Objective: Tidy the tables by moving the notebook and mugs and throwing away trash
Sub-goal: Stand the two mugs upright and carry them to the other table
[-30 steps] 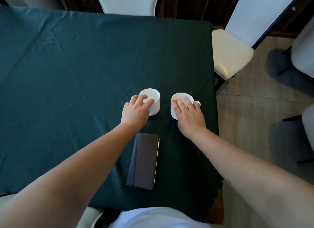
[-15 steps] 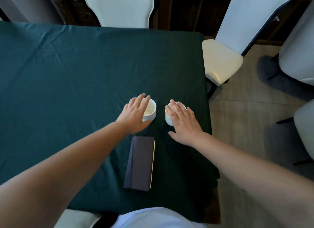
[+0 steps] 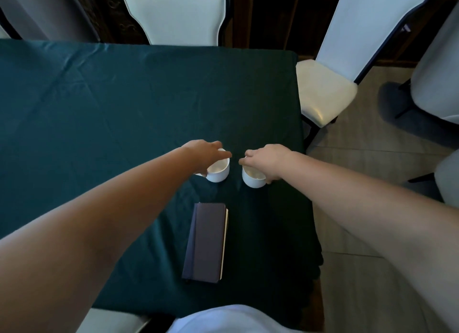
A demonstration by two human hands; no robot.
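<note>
A: Covering most of the view, big table with dark green cloth (image 3: pixel 111 114), creased, the cloth edge hanging down on the right side. Landmark = this table.

B: Around it?

A: White padded chair with dark frame (image 3: pixel 323 94) just off the table's right edge, cream seat facing in. Second white chair back (image 3: pixel 173 15) behind the table's far edge. Beige tiled floor (image 3: pixel 360 183) right of the table. More pale chairs at the far right, cut off by the frame.

B: Person?

A: Two bare forearms reaching in from the near edge, white shirt at the bottom. Left hand (image 3: pixel 205 151) over the left white ceramic mug (image 3: pixel 218 170), fingers draped across the rim and down its left side, closed on the mug. Right hand (image 3: pixel 267 160) over the right white ceramic mug (image 3: pixel 253 177), wrapped around its right side, closed on it too.

B: Lifted or resting?

A: Can't tell, bases look at or just above the cloth. Both mugs upright, side by side, near each other but apart, on the table's right half toward the near edge.

B: Notebook?

A: Dark purple closed notebook with pale page edges (image 3: pixel 205 242), flat on the table, nearer the near edge than the mugs, long side running front to back. Nobody touching it.
</note>
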